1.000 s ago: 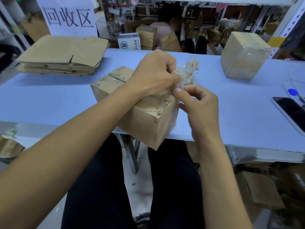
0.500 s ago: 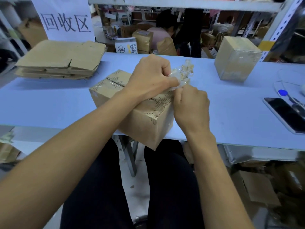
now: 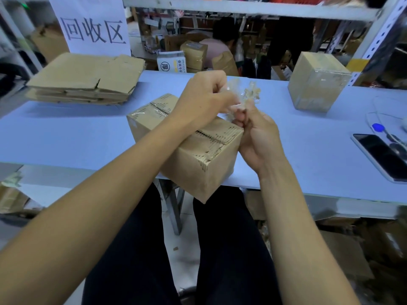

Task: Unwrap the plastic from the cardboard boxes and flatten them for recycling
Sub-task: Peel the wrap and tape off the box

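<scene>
A brown cardboard box (image 3: 198,164) sits tilted over the near edge of the blue table (image 3: 66,137), with clear film still on its far end. A crumpled strip of clear plastic (image 3: 246,95) rises from the box's right top corner. My left hand (image 3: 202,100) reaches across the box top and pinches the plastic. My right hand (image 3: 257,133) is beside the box's right corner, palm turned toward me, fingers curled round the lower end of the same strip. A second box (image 3: 317,82), wrapped in film, stands at the far right of the table.
A stack of flattened cardboard (image 3: 86,78) lies at the far left under a white sign (image 3: 92,29). A phone (image 3: 383,155) and a cable with a blue tip (image 3: 377,127) lie at the right edge. A person (image 3: 220,40) sits behind the table among boxes. Shelf uprights frame the scene.
My right hand has turned palm-up and shifted right of the box corner. The left hand has lifted slightly, pulling the plastic strip higher off the box.
</scene>
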